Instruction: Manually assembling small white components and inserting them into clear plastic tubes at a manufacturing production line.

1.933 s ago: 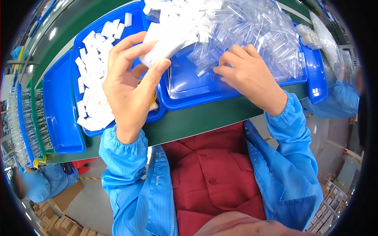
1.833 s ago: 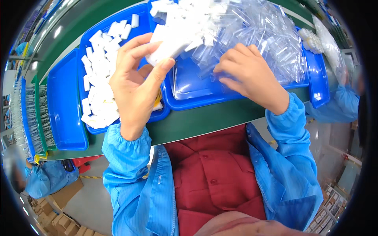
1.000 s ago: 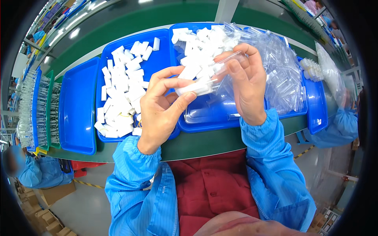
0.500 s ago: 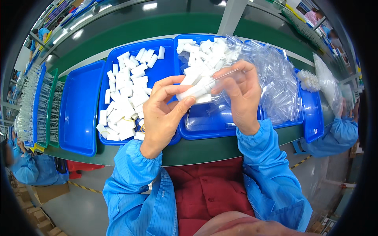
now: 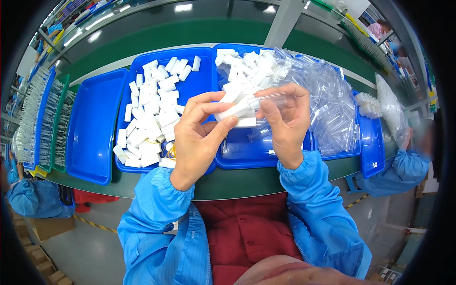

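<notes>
My left hand pinches a white cylindrical piece between thumb and fingers, just above the middle blue tray. A clear plastic tube is gripped by my right hand, its open end meeting the right end of the white piece. How far one sits inside the other I cannot tell. Right below them shows another white piece; whether it is held or lies lower is unclear. Beyond my hands, the tray holds a heap of white pieces, and many clear tubes are piled to the right.
More white pieces and a yellow band lie in the blue tray on the left. Further left are a bare blue tray and racks of thin parts. A small blue tray and coworkers flank the bench.
My right hand has moved slightly left and down, bringing the clear tube closer along the white piece. My left hand keeps its grip nearly in place. The view has shifted a little.
</notes>
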{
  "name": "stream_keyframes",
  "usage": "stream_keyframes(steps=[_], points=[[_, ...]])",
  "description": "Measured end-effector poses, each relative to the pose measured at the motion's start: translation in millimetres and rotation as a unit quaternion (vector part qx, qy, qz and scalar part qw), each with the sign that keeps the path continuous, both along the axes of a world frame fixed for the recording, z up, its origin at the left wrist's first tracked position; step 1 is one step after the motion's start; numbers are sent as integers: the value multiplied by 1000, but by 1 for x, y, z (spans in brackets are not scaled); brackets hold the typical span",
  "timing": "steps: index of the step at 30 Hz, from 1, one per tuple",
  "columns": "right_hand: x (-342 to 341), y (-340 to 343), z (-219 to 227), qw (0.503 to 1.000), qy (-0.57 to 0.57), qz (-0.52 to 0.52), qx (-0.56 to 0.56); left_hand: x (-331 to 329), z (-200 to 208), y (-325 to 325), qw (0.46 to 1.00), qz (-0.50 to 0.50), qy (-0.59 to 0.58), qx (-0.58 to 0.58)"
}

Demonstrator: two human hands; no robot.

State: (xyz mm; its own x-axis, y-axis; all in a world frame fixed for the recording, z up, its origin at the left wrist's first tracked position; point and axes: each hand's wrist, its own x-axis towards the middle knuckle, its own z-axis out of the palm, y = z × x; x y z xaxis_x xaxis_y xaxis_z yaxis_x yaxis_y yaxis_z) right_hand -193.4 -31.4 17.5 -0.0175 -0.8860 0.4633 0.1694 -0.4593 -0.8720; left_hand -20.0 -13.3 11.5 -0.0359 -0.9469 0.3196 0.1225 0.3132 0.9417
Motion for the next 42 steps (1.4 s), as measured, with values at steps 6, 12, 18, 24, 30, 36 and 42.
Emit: stream_keyframes(steps=[6, 12, 18, 24, 30, 36, 42], points=[[-7, -5, 0, 997, -2, 53, 54, 1, -4, -2, 1000, -6, 13, -6], [-2, -2, -2, 1000, 18, 16, -1, -1, -2, -1, 1000, -3, 6, -5], [-1, 3, -3, 999, 24, 31, -2, -1, -2, -1, 999, 20, -22, -13], [2, 3, -10, 996, 53, -6, -67, -2, -5, 3, 982, 78, -134, -103], [-6, -6, 8, 995, 22, 82, 42, 1, -4, 0, 984, 96, -101, -114], [-7, -7, 0, 996, 62, 56, 10, 2, -5, 2, 975, 68, -167, -130], [-30, -17, 15, 986, 17, 116, 119, 6, 9, -2, 997, -43, -11, -59]])
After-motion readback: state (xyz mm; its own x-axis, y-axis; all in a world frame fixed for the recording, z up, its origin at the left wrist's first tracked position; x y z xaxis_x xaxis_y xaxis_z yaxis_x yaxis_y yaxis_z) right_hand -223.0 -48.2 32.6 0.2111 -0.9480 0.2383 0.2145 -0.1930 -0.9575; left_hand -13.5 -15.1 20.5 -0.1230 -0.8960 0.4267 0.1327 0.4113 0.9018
